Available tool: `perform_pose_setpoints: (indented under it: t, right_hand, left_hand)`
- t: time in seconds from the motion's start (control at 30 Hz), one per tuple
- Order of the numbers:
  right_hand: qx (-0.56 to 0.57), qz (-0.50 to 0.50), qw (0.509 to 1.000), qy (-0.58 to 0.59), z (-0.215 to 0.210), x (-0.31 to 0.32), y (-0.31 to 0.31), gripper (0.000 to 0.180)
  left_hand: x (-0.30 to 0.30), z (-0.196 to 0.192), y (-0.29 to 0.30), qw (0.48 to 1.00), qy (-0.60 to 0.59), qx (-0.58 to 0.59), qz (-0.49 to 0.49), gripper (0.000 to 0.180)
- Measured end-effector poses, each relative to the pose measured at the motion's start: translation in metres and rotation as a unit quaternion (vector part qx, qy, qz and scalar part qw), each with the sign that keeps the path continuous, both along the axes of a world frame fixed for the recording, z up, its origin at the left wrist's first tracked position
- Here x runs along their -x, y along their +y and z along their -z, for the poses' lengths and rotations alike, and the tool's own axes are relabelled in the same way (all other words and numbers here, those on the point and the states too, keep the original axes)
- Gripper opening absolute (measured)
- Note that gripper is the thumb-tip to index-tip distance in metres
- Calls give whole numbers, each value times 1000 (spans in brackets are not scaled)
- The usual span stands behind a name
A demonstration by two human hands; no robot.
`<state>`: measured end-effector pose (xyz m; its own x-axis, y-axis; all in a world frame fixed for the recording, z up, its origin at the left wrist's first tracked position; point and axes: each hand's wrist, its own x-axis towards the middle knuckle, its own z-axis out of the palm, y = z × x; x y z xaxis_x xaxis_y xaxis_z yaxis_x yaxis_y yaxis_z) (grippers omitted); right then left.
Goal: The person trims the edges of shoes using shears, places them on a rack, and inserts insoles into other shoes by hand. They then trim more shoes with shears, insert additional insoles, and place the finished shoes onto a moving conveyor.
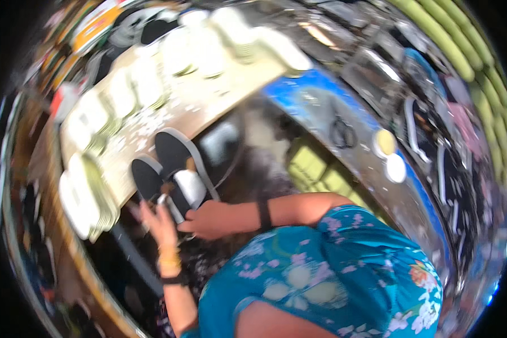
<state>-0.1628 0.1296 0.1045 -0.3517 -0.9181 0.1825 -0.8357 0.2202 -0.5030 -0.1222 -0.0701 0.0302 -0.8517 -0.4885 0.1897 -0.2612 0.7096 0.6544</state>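
Both black shoes toe toward tabletop, long axes crossing its edge. My left grip, right grip near heels; can't tell if closed.

Hands: two, one left hand and one right hand. Black shoes: two. Black wristbands: two. Yellow wristband: one. Round pieces, right: two, one cream disc and one white disc. Stacks of pale sole-shaped pieces, left and far: at least seven; blur prevents an exact count.
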Motion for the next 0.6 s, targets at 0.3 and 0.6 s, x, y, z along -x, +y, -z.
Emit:
perform_pose_setpoints:
  t: [0.3, 0.6]
  right_hand:
    - [-216, 616, 756, 45, -13, 84, 230, 14]
    - [-232, 730, 639, 68, 65, 109, 358, 23]
  left_hand:
    - [-16, -91, 3, 992, -24, -124, 7, 36]
    - [47, -86, 71, 961, -198, 192, 28, 44]
